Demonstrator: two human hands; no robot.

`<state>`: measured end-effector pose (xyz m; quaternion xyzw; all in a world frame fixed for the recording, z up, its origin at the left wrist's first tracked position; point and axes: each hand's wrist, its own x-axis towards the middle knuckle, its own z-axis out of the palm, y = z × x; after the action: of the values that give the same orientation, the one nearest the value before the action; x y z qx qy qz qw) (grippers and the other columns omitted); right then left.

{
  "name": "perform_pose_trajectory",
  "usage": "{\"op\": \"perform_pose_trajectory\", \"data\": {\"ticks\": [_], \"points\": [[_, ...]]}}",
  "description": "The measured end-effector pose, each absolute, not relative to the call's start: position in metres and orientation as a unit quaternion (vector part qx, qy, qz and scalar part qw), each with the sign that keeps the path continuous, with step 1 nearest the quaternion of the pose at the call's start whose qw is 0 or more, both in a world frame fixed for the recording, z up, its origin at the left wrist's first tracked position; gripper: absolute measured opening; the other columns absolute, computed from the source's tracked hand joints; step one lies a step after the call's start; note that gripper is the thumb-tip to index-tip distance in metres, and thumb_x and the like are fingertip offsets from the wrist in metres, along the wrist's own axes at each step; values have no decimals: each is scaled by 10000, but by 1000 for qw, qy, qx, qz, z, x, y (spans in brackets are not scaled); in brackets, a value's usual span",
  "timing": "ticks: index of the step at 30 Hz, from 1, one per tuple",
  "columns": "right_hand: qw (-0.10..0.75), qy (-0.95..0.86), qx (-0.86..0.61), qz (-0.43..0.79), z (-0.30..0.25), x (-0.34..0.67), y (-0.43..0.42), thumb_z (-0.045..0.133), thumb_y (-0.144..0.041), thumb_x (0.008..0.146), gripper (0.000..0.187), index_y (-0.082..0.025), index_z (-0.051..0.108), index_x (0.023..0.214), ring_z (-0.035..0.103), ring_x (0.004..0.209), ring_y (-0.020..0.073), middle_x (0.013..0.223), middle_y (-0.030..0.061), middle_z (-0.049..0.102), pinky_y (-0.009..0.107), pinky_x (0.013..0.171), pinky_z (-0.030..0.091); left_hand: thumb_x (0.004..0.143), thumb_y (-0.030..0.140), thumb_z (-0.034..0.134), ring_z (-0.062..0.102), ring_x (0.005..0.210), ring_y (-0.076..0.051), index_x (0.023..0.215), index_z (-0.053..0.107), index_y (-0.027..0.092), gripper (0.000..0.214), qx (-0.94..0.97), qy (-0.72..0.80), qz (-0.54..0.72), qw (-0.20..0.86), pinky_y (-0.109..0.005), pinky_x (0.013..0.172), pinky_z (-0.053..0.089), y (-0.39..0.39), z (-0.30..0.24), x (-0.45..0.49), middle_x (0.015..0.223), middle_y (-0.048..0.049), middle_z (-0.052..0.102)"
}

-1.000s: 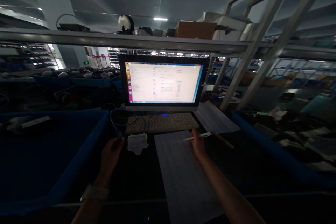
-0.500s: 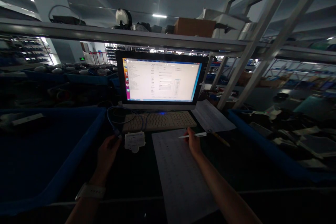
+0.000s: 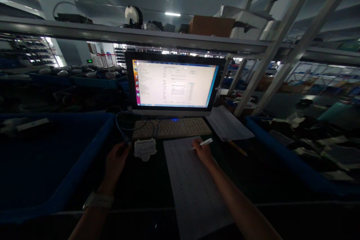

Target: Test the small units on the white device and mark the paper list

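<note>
My right hand (image 3: 203, 152) is closed around a white pen (image 3: 206, 141), with the pen's tip at the upper part of a long printed sheet (image 3: 194, 183). Left of the sheet, my left hand (image 3: 116, 159) is closed on the plug end of a blue cable (image 3: 121, 132), close to a small whitish plastic cover (image 3: 145, 149) with a label. The cover lies flat on the dark table. Behind both hands are a keyboard (image 3: 171, 128) and a lit monitor (image 3: 174, 84) showing a window of text and fields.
Blue bins stand on both sides: the left bin (image 3: 92, 150) and the right bin (image 3: 270, 142), which is full of parts. More papers (image 3: 229, 123) and a yellow pen (image 3: 237, 148) lie right of the keyboard. A shelf (image 3: 168, 38) with a carton (image 3: 210, 26) runs above the monitor.
My right hand has moved slightly left on the sheet, and the pen now tilts more steeply, with its tip down. My left hand stays at the cable end. The view has shifted slightly.
</note>
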<state>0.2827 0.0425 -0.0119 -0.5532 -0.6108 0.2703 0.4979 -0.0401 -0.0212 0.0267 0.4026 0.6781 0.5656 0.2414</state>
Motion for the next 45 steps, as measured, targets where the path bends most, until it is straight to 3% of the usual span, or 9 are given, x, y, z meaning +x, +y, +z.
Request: {"op": "perform_pose_trajectory", "data": {"ticks": [15,26,32,39,43,45], "points": [[479,-622,-550,286,-10,281,42,424,-631,698,440,-235,464,509,471,457,170,437,-10,460,289,488,358,584,384,630,638,898,-243,808,629,167,312,411,679,561,236,-375,847,497,-21,25,-41,911,-79,693],[552,-537,-564,298,-8,288,43,420,-759,660,550,-228,472,526,452,445,150,443,-10,472,282,465,351,593,369,645,634,900,-240,831,628,176,307,400,669,575,247,-379,849,492,-19,21,-42,908,-69,691],[595,-471,-568,319,-4,290,40,406,-810,655,609,-221,456,510,336,353,109,343,-56,321,260,395,278,599,441,674,623,910,-252,867,623,175,381,404,645,607,229,-404,842,495,-15,9,-48,925,-79,674],[614,-439,-552,354,-1,288,41,490,-828,559,633,-196,532,581,432,398,122,418,-18,473,251,393,311,636,539,676,501,1140,-264,1114,534,184,612,409,571,700,131,-422,968,422,-16,1,-45,1186,-109,529],[605,-456,-529,382,3,283,35,488,-823,570,711,-165,615,807,510,431,135,608,50,645,241,386,331,686,544,630,411,1224,-267,1153,510,204,590,449,590,665,85,-426,1021,373,-22,6,-43,1240,-108,464],[592,-478,-518,390,8,277,29,463,-825,593,763,-154,622,919,519,404,145,589,49,648,241,365,326,716,548,593,409,1229,-265,1153,504,212,559,449,595,660,96,-427,1021,374,-23,8,-42,1251,-106,450]]}}
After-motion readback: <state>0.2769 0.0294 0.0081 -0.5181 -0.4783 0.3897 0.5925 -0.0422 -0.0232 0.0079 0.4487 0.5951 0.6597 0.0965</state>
